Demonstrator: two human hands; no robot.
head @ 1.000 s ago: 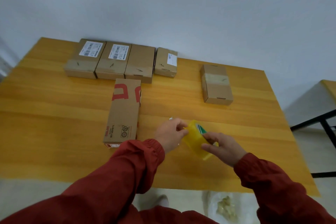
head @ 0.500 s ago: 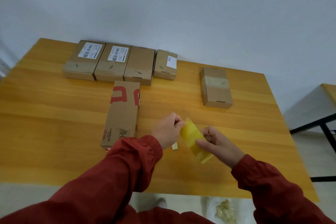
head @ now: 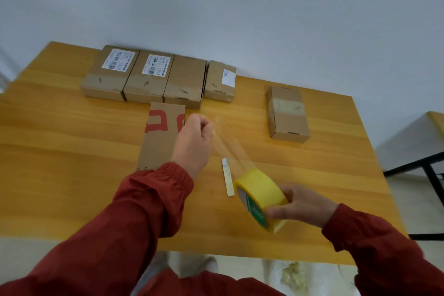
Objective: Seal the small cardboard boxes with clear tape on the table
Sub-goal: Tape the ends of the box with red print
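My right hand (head: 302,206) grips a yellow roll of clear tape (head: 260,197) above the table's near edge. My left hand (head: 194,142) pinches the free end of a clear tape strip (head: 228,146) that stretches from the roll up and to the left. A long cardboard box with red print (head: 161,137) lies just left of my left hand, partly hidden by it. Several small cardboard boxes (head: 149,77) stand in a row at the back. One more small box (head: 287,113) with a tape band across it sits alone at the right.
A small white strip (head: 227,180) lies on the wooden table (head: 60,163) between my hands. A wall runs behind the table. Part of another table with a black leg (head: 430,168) shows at the right edge. The floor is visible below the near edge.
My hands have moved apart: the left went up and away with the tape end, the right came down and toward me with the roll, drawing out a strip.
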